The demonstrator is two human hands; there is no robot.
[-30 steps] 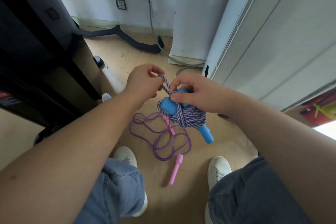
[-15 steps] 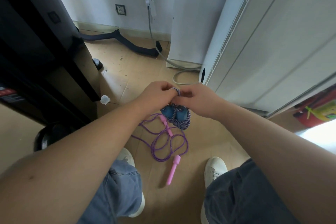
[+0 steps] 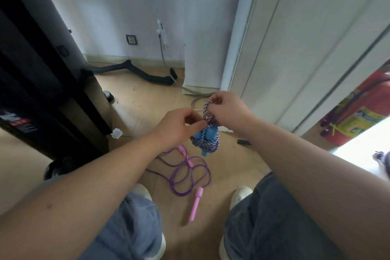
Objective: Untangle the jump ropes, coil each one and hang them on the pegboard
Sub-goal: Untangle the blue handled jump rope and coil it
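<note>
A braided purple-and-white jump rope with blue handles (image 3: 205, 140) is wound into a tight bundle around its two handles and hangs in the air between my hands. My right hand (image 3: 226, 108) pinches a loop of the braided rope that sticks up from the bundle. My left hand (image 3: 179, 127) grips the top of the bundle, thumb and fingers on the rope beside the handles. A second jump rope, thin purple cord with pink handles (image 3: 187, 172), lies in loose loops on the wooden floor between my feet. No pegboard is in view.
A black cabinet (image 3: 42, 82) stands at the left, a white unit and wall panels (image 3: 295, 48) at the right. A black hose (image 3: 145, 74) and grey cable lie by the far wall. A red fire extinguisher (image 3: 354, 110) stands at the right edge. A small black object (image 3: 243, 142) lies on the floor.
Both hands have risen with the bundle. My right hand has pulled a loop of the braided rope up and out of the bundle. The view has tilted up.
</note>
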